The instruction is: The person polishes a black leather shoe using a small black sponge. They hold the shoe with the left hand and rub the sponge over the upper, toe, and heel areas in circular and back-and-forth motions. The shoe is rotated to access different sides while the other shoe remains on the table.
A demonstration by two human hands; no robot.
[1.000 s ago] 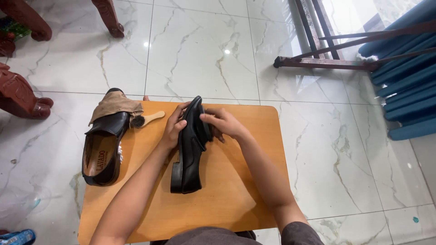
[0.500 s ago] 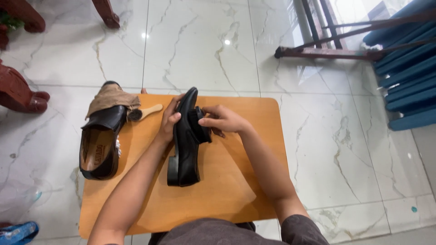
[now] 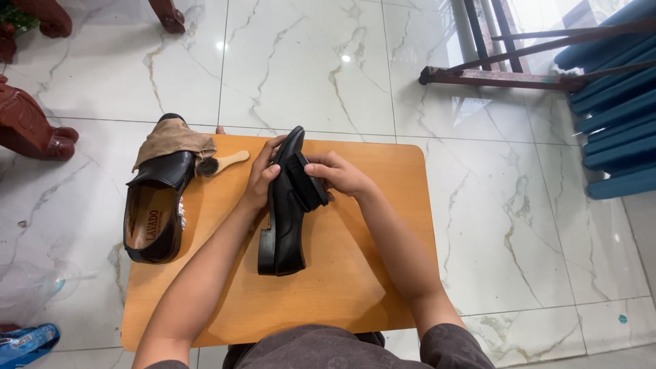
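Observation:
A black leather shoe (image 3: 281, 225) lies on its side in the middle of a small wooden table (image 3: 355, 287). My left hand (image 3: 262, 179) grips the shoe near its toe end and steadies it. My right hand (image 3: 339, 174) holds a black shoe brush (image 3: 306, 182) pressed against the shoe's upper. A second black shoe (image 3: 156, 213) stands upright at the table's left edge, opening up, with a tan cloth (image 3: 171, 139) draped over its toe. A small round brush with a wooden handle (image 3: 222, 164) lies between the two shoes.
The table stands on a white marble tile floor (image 3: 307, 61). Carved dark red furniture legs (image 3: 34, 126) are at the far left. A metal frame (image 3: 506, 72) and blue slatted furniture (image 3: 615, 116) stand at the right. A blue object (image 3: 24, 342) shows at the bottom left.
My right hand has slid the brush a little along the shoe's upper. The left hand stays on the shoe. The view has shifted slightly.

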